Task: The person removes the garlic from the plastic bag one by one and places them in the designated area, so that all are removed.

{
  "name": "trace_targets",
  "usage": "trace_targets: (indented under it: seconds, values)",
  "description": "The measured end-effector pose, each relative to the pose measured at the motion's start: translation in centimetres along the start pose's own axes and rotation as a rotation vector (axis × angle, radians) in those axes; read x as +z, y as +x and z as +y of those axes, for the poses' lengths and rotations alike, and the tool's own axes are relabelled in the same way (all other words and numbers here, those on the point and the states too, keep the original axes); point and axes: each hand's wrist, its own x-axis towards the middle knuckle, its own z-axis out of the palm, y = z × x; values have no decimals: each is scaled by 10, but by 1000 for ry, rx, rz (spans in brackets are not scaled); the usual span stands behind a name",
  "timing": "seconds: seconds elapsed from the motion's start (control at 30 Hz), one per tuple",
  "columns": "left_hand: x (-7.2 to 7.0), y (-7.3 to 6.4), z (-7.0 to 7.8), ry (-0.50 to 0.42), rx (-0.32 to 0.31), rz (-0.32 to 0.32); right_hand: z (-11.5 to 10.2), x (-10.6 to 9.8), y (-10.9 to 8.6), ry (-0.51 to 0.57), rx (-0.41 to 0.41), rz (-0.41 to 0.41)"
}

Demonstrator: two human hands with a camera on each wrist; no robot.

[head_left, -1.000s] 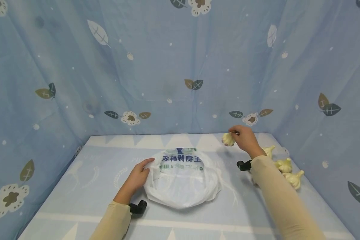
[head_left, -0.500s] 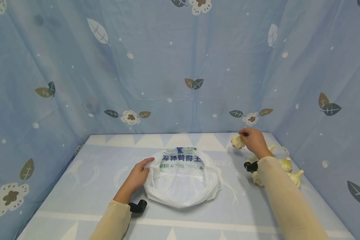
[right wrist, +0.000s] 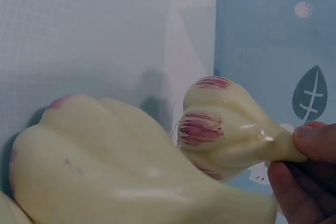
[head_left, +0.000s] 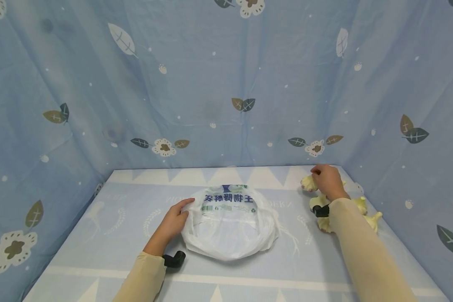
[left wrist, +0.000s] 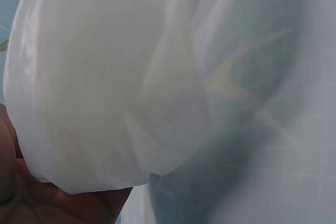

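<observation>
At the far right of the table, my right hand (head_left: pixel 330 183) pinches a garlic bulb (head_left: pixel 308 183) by its stem. The right wrist view has thumb and fingertips on the stem of this garlic bulb (right wrist: pixel 210 129), its purple-streaked base pointing away from them. A larger-looking garlic bulb (right wrist: pixel 115 161) lies in the foreground there. My left hand (head_left: pixel 173 221) rests against the left side of a white plastic bag (head_left: pixel 230 249), fingers extended along its rolled rim. The bag lies mouth up, with printing visible inside. In the left wrist view, the bag (left wrist: pixel 105 87) covers part of the palm (left wrist: pixel 68 205).
Several more garlic bulbs (head_left: pixel 324 225) lie under and beside my right forearm, partly hidden by it. A blue patterned curtain (head_left: pixel 211 84) hangs behind and at both sides of the table (head_left: pixel 136 243). A black wrist mount (head_left: pixel 175 259) sits on my left wrist.
My right hand has moved right and slightly nearer with the garlic bulb, closer to the other bulbs. The left hand and the bag have stayed in place.
</observation>
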Motion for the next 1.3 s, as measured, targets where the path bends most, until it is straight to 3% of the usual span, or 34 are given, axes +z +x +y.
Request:
trace_targets:
  seconds: [0.43, 0.97, 1.3]
  values:
    - [5, 0, -1, -3, 4, 0, 20, -1, -6, -68, 27, 4]
    - [8, 1, 2, 8, 6, -5, 25, 0, -12, -52, 7, -55]
    - [9, -2, 2, -3, -15, -11, 23, 0, -14, -54, 37, -90]
